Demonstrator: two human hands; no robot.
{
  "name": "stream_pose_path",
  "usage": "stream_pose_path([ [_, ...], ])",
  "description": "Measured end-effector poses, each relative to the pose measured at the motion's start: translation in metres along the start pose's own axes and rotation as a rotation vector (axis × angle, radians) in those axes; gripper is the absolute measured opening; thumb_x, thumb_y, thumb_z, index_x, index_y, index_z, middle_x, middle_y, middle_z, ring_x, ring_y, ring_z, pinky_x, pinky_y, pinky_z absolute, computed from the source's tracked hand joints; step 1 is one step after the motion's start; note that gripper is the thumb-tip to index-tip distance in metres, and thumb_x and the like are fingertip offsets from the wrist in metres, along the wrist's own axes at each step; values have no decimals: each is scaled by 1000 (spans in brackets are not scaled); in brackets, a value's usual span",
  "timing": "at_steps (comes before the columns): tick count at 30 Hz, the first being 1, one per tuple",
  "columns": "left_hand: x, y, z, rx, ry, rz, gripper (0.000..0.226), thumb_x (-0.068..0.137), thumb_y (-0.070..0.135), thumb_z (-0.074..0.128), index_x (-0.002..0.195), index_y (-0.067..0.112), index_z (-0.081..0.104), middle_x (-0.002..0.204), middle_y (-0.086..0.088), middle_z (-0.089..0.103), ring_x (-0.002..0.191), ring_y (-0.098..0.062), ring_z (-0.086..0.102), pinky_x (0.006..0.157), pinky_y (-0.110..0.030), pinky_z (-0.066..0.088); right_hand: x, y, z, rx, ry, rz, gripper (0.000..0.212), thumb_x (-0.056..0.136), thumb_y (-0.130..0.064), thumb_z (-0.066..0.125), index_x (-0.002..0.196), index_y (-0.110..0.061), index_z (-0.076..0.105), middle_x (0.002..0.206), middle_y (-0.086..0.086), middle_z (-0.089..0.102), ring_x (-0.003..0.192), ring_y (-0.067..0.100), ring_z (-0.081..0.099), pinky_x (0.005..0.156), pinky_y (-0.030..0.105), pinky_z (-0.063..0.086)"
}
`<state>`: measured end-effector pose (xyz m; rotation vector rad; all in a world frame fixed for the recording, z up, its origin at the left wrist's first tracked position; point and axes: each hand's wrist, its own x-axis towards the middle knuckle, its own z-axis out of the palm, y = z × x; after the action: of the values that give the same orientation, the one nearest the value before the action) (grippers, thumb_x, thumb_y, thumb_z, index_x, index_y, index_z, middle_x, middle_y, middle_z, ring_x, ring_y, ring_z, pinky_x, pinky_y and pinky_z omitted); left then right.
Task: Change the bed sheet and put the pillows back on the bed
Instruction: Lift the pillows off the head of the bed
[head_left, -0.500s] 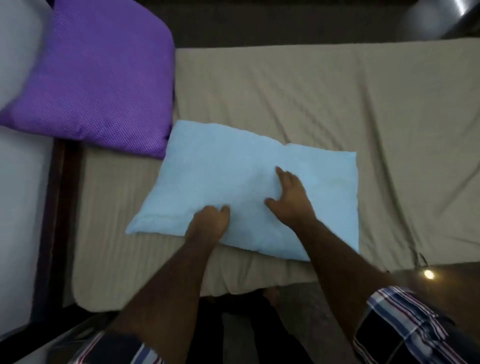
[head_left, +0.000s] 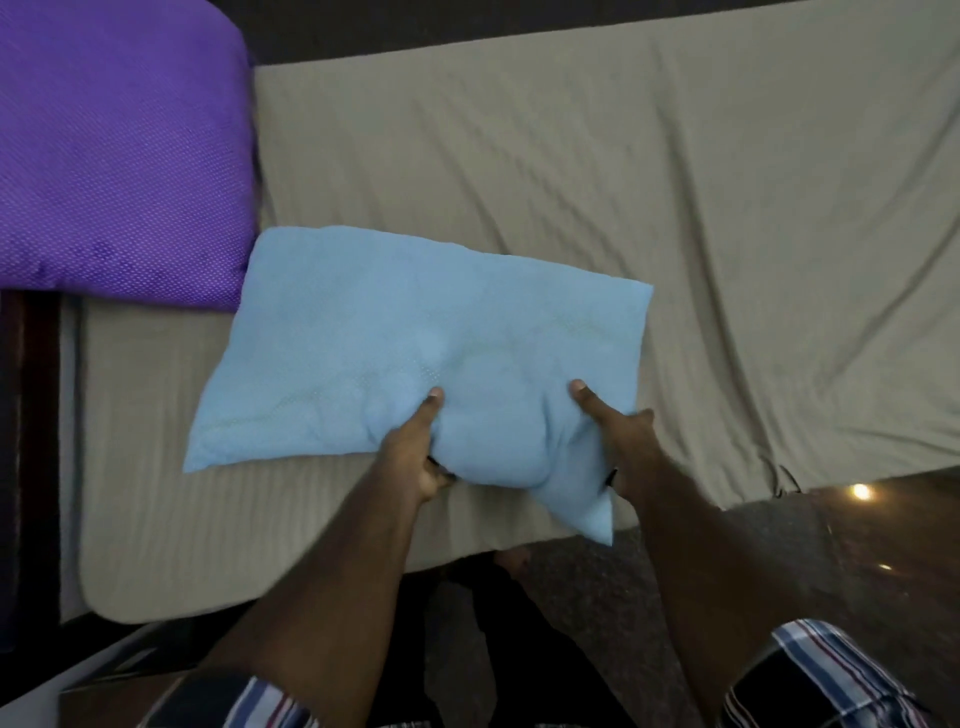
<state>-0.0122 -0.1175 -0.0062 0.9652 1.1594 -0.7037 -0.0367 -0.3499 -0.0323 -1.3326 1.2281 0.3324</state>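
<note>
Both hands grip the near edge of the light blue pillow. The left hand has its thumb laid on top of the fabric and its fingers curled underneath, pinching the pillow's edge. The right hand does the same near the pillow's right corner, thumb on top, fingers tucked below, so that the corner hangs down past the mattress edge.

The fingers under the pillow are hidden by the fabric, and whether the near edge is lifted clear of the bed cannot be told. The purple pillow is cut off by the frame's left and top edges.

The blue pillow lies slanted on the beige sheet near the head end, its far left corner just beside the purple pillow (it bunches and creases between the two thumbs). The sheet shows long wrinkles to the right. Plaid sleeves show at the bottom.
</note>
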Motion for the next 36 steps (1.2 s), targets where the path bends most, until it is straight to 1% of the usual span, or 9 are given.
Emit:
stream_pose_path([
  [3,-19,17,9,56,-13,7,24,97,38,62,98,15,68,95,-11,74,88,-29,67,73,-48,55,-14,-12,-6,102,-189,99,82,57,-44,95,125,-12,63,112,1,72,101,25,69,90,45,56],
  [6,-42,37,18,48,-88,98,25,94,24,61,112,11,73,112,-10,75,98,-27,70,89,-45,56,-32,-19,-10,197,-223,48,52,74,-30,87,121,-15,68,112,3,74,103,26,69,93,46,56],
  [8,-57,49,22,31,-129,157,36,90,18,65,125,10,69,120,-8,73,105,-26,69,96,-46,54,-46,-21,-14,263,-224,-15,52,73,-30,88,120,-16,70,114,2,74,106,25,69,98,49,54],
  [11,-77,63,33,52,-185,201,35,89,17,69,124,12,69,119,-7,73,102,-23,70,88,-41,57,-62,-23,-27,346,-254,-113,60,70,-34,89,124,-19,69,123,0,71,114,24,67,101,49,51],
  [16,-100,71,77,142,-317,233,42,88,16,70,129,9,66,123,-8,71,116,-26,66,89,-40,56,-79,-38,-66,476,-305,-105,45,85,-18,79,128,-15,66,124,6,70,114,29,67,98,53,53],
  [22,-118,60,163,307,-413,227,23,90,16,68,113,12,72,109,-6,76,87,-19,73,76,-35,58,-73,-56,-125,594,-156,-91,44,84,-18,79,126,-15,67,121,6,72,110,30,69,93,53,55],
  [25,-122,40,203,356,-414,208,20,90,16,69,109,13,72,104,-5,77,86,-19,72,72,-34,58,-69,-56,-161,655,-107,-122,43,84,-13,78,126,-13,65,120,7,72,109,31,69,93,54,55],
  [29,-125,1,260,408,-398,191,31,87,16,73,117,12,71,113,-7,74,100,-24,69,77,-38,57,-50,-54,-221,649,-41,-182,55,78,-19,85,128,-12,65,123,9,70,112,33,67,98,60,51],
  [36,-141,-99,392,464,-413,215,32,86,16,74,117,12,70,113,-7,74,105,-26,68,74,-39,57,-1,-63,-370,691,-11,-201,46,83,-13,80,126,-10,64,119,9,72,109,31,68,97,56,53],
])
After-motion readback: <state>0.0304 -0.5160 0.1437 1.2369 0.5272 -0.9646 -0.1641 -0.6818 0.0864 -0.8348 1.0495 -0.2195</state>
